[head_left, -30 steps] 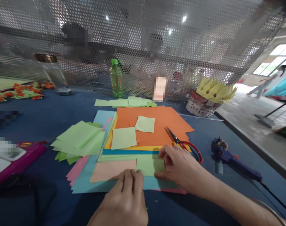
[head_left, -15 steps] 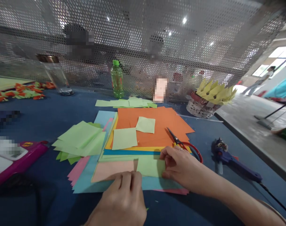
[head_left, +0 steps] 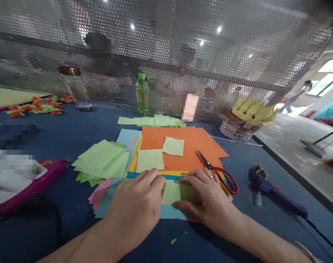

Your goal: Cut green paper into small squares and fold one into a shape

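Note:
A pale green paper square (head_left: pixel 171 190) lies low over the paper stack, between my two hands. My left hand (head_left: pixel 139 199) is closed with curled fingers at the square's left edge; its thumb is hidden. My right hand (head_left: pixel 206 191) has its thumb below and its fingers above the right part of the square, gripping it. Two more green squares, one on the left (head_left: pixel 150 160) and one behind it (head_left: pixel 174 146), lie on the orange paper (head_left: pixel 192 138). Scissors with red handles (head_left: pixel 232 180) rest by my right hand's fingers.
Green sheets (head_left: pixel 100 159) fan out at the left, with green strips (head_left: pixel 152 121) behind. A glue gun (head_left: pixel 278 199) lies right, near the table edge. A green bottle (head_left: pixel 142 95), a glass tumbler (head_left: pixel 80 89) and a papered pot (head_left: pixel 234 126) stand by the perforated screen.
My left hand has moved up and forward to the green square's left edge. My right hand's fingers spread further over the square. The view has shifted slightly left.

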Tool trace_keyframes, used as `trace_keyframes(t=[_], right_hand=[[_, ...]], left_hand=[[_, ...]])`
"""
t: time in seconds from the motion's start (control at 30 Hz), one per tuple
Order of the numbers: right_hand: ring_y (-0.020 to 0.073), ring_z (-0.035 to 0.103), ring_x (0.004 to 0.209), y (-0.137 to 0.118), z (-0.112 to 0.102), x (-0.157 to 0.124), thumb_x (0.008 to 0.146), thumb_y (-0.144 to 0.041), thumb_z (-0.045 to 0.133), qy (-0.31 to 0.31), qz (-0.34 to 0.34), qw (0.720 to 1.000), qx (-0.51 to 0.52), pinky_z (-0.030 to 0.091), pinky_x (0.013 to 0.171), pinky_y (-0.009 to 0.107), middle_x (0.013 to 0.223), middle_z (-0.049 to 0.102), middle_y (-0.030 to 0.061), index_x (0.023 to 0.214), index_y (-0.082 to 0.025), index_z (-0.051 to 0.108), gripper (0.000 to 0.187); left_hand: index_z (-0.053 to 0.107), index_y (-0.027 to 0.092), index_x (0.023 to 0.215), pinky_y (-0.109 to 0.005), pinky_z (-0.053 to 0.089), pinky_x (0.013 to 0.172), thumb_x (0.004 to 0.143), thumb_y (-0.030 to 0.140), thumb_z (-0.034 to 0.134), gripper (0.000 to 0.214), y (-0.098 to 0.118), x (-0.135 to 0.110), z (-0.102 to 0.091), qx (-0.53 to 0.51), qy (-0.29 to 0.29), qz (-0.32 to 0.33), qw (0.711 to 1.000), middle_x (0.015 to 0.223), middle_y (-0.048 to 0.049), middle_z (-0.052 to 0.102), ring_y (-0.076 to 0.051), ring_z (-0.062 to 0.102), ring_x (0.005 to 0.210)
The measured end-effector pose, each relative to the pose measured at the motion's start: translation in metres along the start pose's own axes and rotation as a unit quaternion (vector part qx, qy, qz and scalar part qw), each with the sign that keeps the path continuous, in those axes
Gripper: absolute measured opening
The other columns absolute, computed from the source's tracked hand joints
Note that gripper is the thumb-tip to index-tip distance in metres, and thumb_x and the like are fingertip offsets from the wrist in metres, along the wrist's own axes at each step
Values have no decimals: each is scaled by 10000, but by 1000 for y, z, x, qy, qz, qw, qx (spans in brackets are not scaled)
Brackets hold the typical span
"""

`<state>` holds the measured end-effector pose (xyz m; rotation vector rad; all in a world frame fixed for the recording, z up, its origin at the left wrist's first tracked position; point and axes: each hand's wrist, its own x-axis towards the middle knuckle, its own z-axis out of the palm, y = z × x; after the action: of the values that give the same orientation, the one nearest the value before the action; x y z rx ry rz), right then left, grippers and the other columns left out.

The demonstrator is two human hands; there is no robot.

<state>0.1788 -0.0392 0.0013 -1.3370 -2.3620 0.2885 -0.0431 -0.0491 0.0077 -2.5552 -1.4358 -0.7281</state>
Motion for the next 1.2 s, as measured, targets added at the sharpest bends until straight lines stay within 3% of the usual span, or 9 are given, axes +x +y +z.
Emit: trace_keyframes(t=[0.27, 0.5, 0.7, 0.9, 1.07, 1.2], right_hand=[[237, 572, 975, -5, -1, -2, 827, -176, 711, 34, -35, 999, 12, 419, 847, 411, 1067, 653, 26, 1007, -266, 637, 215], [230, 568, 1034, -1, 0, -5, 856, -165, 687, 16, -70, 997, 3, 401, 898, 421, 1104, 665, 14, 1158, -302, 628, 336], [270, 546, 1058, -1, 2, -6, 849, -316, 707, -6, -73, 997, -2, 446, 904, 454, 1140, 647, 62, 1201, -274, 620, 365], [271, 551, 1070, -4, 2, -7, 843, -230, 706, 3, -93, 995, -20, 477, 899, 445, 1160, 646, 77, 1205, -241, 615, 373], [247, 571, 1048, -7, -1, -8, 886, -181, 645, 52, -151, 987, -23, 490, 872, 395, 1105, 671, 71, 1164, -227, 627, 282], [205, 583, 1005, -6, -3, -8, 924, -141, 589, 88, -187, 978, -16, 464, 867, 354, 1028, 689, 45, 999, -207, 653, 119]], left_hand=[[552, 188, 1074, -363, 466, 829, 866, 57, 385, 298, -3, 6, -3, -148, 0, -34, 988, 1081, -68, 605, -219, 574, 1009], [546, 208, 1055, -347, 478, 839, 876, 65, 370, 290, -3, 7, -3, -198, -30, -51, 978, 1050, -58, 610, -206, 585, 991], [543, 221, 1034, -351, 473, 830, 908, 94, 364, 253, -4, 6, 1, -193, -45, -61, 978, 1034, -49, 605, -203, 581, 966], [538, 214, 1042, -356, 471, 805, 916, 92, 347, 260, -2, 7, -1, -208, -67, -66, 974, 1034, -52, 599, -208, 575, 957], [540, 206, 1035, -364, 474, 787, 948, 130, 322, 247, -3, 8, -2, -212, -66, -62, 973, 1006, -56, 605, -211, 581, 938], [542, 211, 1028, -359, 477, 829, 979, 181, 326, 224, -3, 9, -2, -229, -60, -67, 969, 1021, -49, 617, -196, 593, 954]])
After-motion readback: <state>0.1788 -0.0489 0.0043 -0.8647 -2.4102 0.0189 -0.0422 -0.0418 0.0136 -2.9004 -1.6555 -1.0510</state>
